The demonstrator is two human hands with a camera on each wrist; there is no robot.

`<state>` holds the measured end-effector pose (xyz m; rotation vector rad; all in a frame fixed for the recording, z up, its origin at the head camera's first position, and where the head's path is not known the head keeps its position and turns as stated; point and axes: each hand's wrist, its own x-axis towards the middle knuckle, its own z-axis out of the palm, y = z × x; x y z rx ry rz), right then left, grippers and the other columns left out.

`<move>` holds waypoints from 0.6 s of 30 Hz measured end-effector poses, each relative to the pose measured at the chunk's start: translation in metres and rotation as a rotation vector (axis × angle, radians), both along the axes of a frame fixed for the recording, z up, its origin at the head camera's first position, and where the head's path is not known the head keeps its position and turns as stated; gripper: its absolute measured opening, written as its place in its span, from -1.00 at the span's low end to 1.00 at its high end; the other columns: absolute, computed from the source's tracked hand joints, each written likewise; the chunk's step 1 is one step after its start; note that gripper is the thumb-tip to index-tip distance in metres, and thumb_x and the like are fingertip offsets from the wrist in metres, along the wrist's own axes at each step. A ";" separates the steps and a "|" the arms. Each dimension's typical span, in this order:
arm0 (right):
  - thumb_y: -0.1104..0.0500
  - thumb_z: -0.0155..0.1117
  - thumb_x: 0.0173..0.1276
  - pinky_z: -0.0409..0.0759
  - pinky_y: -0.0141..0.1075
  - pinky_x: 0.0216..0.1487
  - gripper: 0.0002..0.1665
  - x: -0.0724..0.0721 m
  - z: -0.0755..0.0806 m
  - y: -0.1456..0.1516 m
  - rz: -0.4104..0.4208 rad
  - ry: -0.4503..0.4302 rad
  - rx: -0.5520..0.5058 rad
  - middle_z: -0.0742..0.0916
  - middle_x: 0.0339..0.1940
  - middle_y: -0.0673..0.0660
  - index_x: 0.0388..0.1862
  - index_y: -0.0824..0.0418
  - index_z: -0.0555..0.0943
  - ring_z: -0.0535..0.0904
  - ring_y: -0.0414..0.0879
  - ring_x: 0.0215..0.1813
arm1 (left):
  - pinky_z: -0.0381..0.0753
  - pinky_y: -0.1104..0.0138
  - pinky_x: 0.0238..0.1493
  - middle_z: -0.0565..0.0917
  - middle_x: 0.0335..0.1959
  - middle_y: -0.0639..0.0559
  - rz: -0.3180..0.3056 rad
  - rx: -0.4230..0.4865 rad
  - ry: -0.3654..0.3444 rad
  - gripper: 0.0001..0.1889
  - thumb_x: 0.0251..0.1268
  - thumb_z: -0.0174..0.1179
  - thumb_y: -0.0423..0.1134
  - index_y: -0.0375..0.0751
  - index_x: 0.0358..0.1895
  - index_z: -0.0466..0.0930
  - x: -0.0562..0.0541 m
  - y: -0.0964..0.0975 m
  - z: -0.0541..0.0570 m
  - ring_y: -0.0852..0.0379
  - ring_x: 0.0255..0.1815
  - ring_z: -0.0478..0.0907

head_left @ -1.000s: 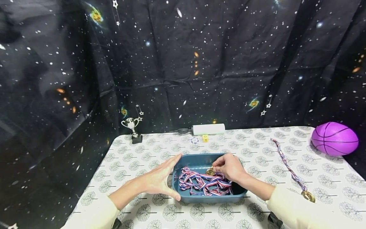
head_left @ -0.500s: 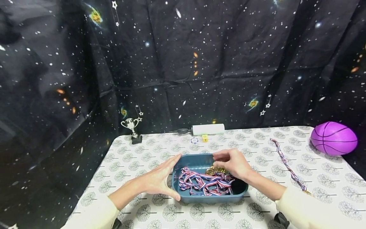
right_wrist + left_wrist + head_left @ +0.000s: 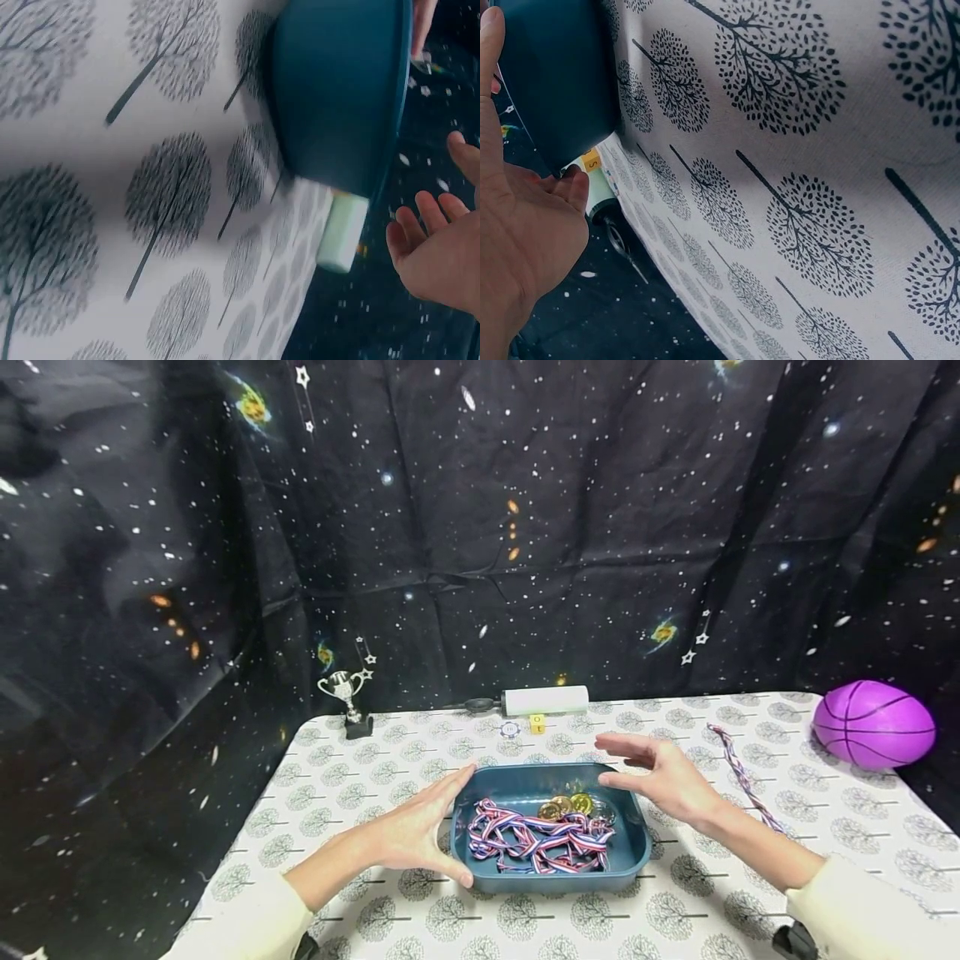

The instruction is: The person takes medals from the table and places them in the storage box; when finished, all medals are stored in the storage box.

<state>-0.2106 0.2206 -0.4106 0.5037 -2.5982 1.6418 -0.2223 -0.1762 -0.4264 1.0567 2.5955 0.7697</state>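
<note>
A dark teal bin (image 3: 555,882) stands on the table. Inside it lie tangled red, white and blue ribbons (image 3: 525,835), with several gold medals (image 3: 561,806) and a silvery medal (image 3: 602,811) toward the back right. My left hand (image 3: 408,828) spans the bin's left end, thumb at the front corner and fingers at the back; the left wrist view shows fingertips bent at its rim. Beyond the bin's right rim, my right hand (image 3: 667,775) hovers apart from it, fingers spread and holding nothing. Another medal ribbon (image 3: 738,768) lies on the table at right; its lower end is hidden by my right arm.
A purple basketball (image 3: 873,725) sits at the far right. Along the back are a white cylinder with a black end (image 3: 546,700), a yellow letter cube (image 3: 537,723) and a poker chip (image 3: 510,729). A silver trophy cup (image 3: 345,697) stands back left, before the black star-patterned curtain (image 3: 420,527).
My right hand lets go of a gold medal inside the bin, lifts out and moves right, past the rim, uncovering the medals. My left hand stays at the bin's left end.
</note>
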 end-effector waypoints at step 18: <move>0.12 0.32 0.60 0.57 -0.44 0.24 -0.33 0.033 0.006 0.121 0.057 0.009 0.169 0.57 0.54 0.06 0.62 -0.11 0.44 0.56 -0.29 0.38 | 0.05 -0.18 0.64 -0.15 0.78 -0.10 0.002 -0.017 0.012 0.59 -0.22 0.69 0.34 -0.07 0.78 -0.29 0.000 0.001 0.002 -0.16 0.74 -0.09</move>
